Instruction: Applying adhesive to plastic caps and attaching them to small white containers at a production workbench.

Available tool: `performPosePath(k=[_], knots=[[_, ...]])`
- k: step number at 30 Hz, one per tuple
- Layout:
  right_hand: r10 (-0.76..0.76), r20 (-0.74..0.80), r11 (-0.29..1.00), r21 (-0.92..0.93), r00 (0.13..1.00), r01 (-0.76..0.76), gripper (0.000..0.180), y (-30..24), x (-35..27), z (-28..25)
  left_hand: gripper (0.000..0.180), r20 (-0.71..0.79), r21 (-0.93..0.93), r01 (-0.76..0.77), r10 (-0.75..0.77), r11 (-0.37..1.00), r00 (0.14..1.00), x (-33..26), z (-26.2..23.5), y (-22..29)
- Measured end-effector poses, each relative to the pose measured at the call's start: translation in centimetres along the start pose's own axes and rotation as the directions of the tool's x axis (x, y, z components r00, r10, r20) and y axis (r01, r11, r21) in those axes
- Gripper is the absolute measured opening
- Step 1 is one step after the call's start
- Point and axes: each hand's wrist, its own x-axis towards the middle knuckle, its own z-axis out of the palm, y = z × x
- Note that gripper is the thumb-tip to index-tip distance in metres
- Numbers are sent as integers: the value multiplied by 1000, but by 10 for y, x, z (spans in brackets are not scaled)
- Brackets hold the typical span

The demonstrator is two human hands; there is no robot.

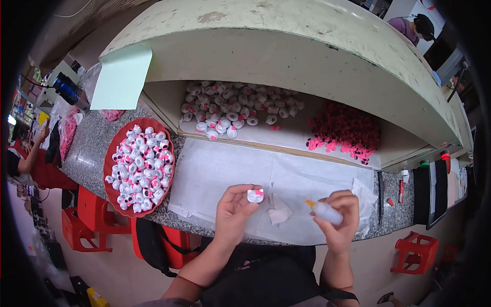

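Between the fingertips of my left hand (pixel 232 212) is a small white figurine head (pixel 254 196) with a pink patch, held above the white paper sheet (pixel 204 176). My right hand (pixel 341 217) is wrapped round a small white squeeze bottle (pixel 327 213) with an orange-yellow tip, tilted so the tip points left toward the figurine head. A crumpled tissue (pixel 279 210) lies on the sheet between the two hands. Further left stands a red scalloped bowl (pixel 108 171) full of similar white and pink pieces.
A pale cabinet shelf (pixel 286 59) overhangs the table. Inside its opening lie a pile of white pieces (pixel 232 105) and a heap of small pink-and-black parts (pixel 345 130). A red marker (pixel 401 190) and a black organizer (pixel 429 194) sit at right. Red stools (pixel 415 251) stand below.
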Motion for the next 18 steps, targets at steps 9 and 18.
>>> performPosePath(k=[9,18], knots=[[19,344,926,-360,939,114,23,63,115,31,31,-92,-89,-77,69,993,993,0,-18,18],[-96,563,597,-627,821,500,32,93,132,67,30,-81,-54,-107,103,993,991,-2,-24,25]])
